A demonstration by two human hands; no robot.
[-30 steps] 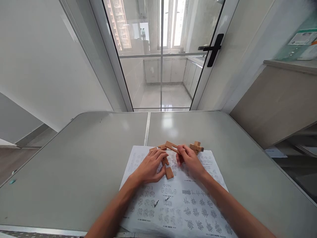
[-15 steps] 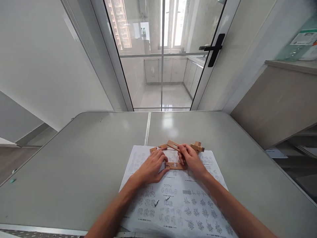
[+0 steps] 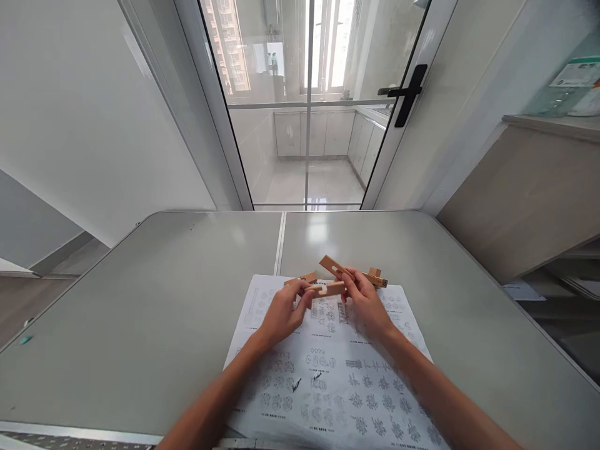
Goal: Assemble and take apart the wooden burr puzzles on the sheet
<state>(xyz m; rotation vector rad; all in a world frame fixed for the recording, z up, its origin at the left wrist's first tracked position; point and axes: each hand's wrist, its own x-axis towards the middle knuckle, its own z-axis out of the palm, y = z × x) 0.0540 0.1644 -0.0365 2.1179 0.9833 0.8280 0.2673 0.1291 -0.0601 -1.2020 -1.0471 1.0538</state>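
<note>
Above a printed sheet [image 3: 323,356], my left hand [image 3: 285,311] pinches the left end of a notched wooden piece [image 3: 334,289]. My right hand [image 3: 363,303] is closed on a slotted wooden piece [image 3: 330,265], which tilts up to the left. Its fingers also meet the right end of the notched piece. Behind my left fingers lies another wooden piece [image 3: 308,277], partly hidden. Just beyond my right hand, more wooden pieces [image 3: 376,277] rest together near the sheet's upper right edge.
The sheet lies on a grey table [image 3: 140,325] with a seam [image 3: 280,240] down its far half. A glass door with a black handle [image 3: 409,94] stands past the far edge. Shelving [image 3: 529,187] flanks the right side, and a small green bit [image 3: 25,340] lies far left.
The notched wooden piece has been lifted from the sheet and turned, with my left hand now pinching its end. The slotted piece in my right hand has risen slightly.
</note>
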